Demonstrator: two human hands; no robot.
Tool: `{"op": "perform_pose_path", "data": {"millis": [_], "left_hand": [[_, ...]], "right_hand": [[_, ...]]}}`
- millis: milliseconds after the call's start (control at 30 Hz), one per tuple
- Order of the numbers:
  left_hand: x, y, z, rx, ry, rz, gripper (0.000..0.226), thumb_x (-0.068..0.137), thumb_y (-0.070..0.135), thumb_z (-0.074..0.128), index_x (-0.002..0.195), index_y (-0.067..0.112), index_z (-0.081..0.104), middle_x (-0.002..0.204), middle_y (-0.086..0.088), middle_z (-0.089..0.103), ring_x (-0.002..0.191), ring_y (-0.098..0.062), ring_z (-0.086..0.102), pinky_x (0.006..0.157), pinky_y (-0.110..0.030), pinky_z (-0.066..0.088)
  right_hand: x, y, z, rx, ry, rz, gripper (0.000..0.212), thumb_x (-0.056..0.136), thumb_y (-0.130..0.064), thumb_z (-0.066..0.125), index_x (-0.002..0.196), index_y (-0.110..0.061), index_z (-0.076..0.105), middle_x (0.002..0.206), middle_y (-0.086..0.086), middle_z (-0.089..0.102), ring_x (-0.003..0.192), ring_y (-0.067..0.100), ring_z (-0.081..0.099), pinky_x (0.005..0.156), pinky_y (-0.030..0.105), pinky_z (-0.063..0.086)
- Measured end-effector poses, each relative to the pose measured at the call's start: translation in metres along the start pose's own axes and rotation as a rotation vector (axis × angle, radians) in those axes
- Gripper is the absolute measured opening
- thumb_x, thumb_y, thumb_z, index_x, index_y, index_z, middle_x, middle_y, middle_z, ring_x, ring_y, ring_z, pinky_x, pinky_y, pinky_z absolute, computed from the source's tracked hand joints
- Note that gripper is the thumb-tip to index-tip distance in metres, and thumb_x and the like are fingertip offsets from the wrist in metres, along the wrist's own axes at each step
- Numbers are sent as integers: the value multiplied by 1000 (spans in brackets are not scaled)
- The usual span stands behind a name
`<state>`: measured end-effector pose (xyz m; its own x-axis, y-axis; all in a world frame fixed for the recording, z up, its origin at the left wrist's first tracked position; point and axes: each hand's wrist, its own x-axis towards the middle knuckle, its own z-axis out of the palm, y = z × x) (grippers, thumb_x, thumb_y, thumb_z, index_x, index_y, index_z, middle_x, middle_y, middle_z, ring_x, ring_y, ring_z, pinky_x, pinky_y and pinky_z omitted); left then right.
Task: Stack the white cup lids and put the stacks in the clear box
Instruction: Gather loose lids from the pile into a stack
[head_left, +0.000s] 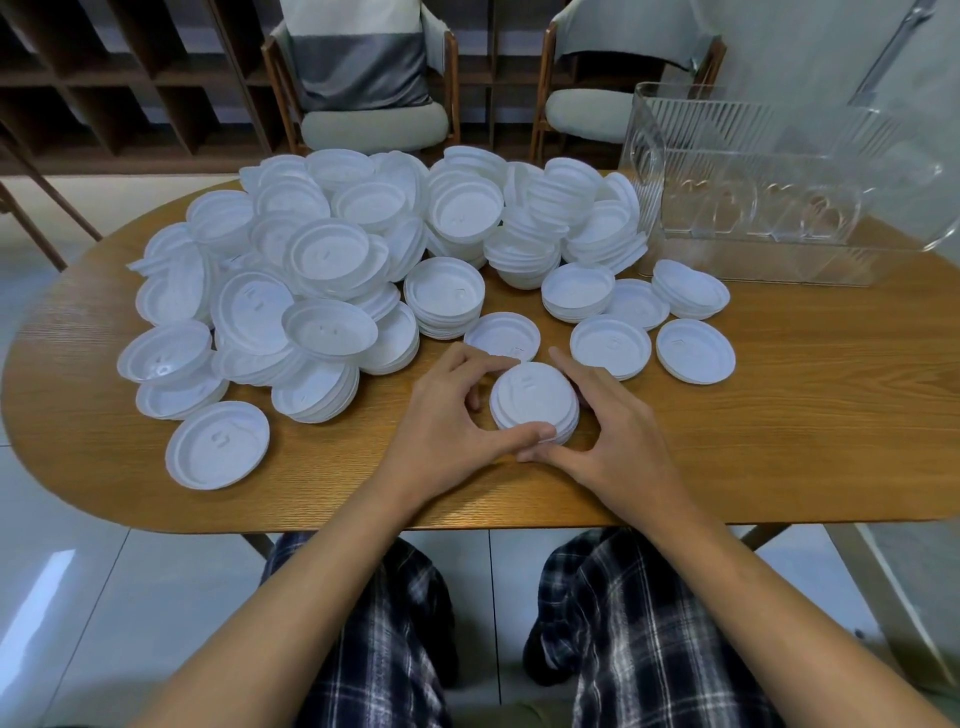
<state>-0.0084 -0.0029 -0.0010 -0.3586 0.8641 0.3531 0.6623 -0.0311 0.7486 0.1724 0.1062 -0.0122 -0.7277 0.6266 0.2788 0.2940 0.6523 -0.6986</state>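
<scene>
A short stack of white cup lids (532, 402) stands on the wooden table (779, 415) near its front edge. My left hand (447, 415) curls round the stack's left side, thumb at its front. My right hand (608, 421) cups the right side, thumb tucked under the front. A big loose pile of white lids (332, 260) covers the left and middle of the table. The clear box (779, 197) stands at the far right with nothing visible inside.
Single lids (217, 445) (695, 351) and small stacks (444, 296) (577, 291) lie around my hands. Two chairs (374, 78) stand behind the table, with dark shelving on the left. My legs in checked trousers are below the table edge.
</scene>
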Motion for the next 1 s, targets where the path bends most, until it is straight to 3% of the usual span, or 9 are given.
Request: {"op": "perform_pose_path", "data": {"millis": [200,367,500,567,633,667,733,867,1000], "left_hand": [[1,1,5,68,-16,-21,71,63,73,86,116,29,69,105,20,54,87,-1,55,70,-17,41],[1,-2,7,95,-27,-13,72,64,77,83,116,29,69,107,17,55,86,3,52,68,-21,39],[-1,-4,6,128,-42,31,71,74,76,75,121,24,70,113,15,55,89,6,53,70,-22,44],[1,-5,4,81,-6,53,54,92,63,64,122,20,73,112,12,59,90,1,56,75,-26,50],[6,-10,3,107,94,88,33,104,37,60,123,15,74,114,6,66,98,-6,61,83,-32,53],[9,-14,4,166,128,110,25,104,22,61,124,12,74,117,2,70,105,-13,63,89,-36,54],[15,-22,7,282,128,174,33,97,0,63,126,11,74,125,-3,73,117,-23,63,99,-39,52],[21,-28,10,325,31,212,30,95,4,70,124,10,75,117,-3,77,112,-24,69,96,-45,54],[15,-27,11,330,88,183,27,94,2,72,120,8,75,109,-8,75,101,-29,70,83,-46,58]], "right_hand": [[-1,2,-1,-44,-18,11,106,69,-59,88,158,-22,44,147,-6,55,139,7,46,115,26,38],[-2,2,1,-60,-48,34,111,69,-66,81,161,-21,38,155,-6,48,143,1,35,111,1,19],[-2,2,1,-94,-35,13,111,70,-69,76,159,-15,41,154,-4,50,141,-1,34,110,-1,17],[-2,1,0,-106,-31,4,110,70,-71,75,159,-15,41,151,-12,48,140,-3,34,109,-2,16],[-1,1,0,-113,-33,4,108,72,-69,76,160,-17,40,148,-19,43,140,-6,32,109,-2,15],[-2,1,0,-116,-35,7,106,74,-68,76,160,-18,39,148,-21,41,140,-6,31,108,-3,14],[-2,0,0,-121,-37,17,102,80,-64,77,162,-20,36,150,-23,39,142,-7,29,108,-3,12],[-2,0,1,-133,-16,52,95,84,-52,81,161,-19,36,155,-14,43,144,0,33,108,-1,15],[-2,0,1,-135,-5,57,94,83,-49,83,160,-19,39,151,-7,48,141,6,40,113,15,30]]}}
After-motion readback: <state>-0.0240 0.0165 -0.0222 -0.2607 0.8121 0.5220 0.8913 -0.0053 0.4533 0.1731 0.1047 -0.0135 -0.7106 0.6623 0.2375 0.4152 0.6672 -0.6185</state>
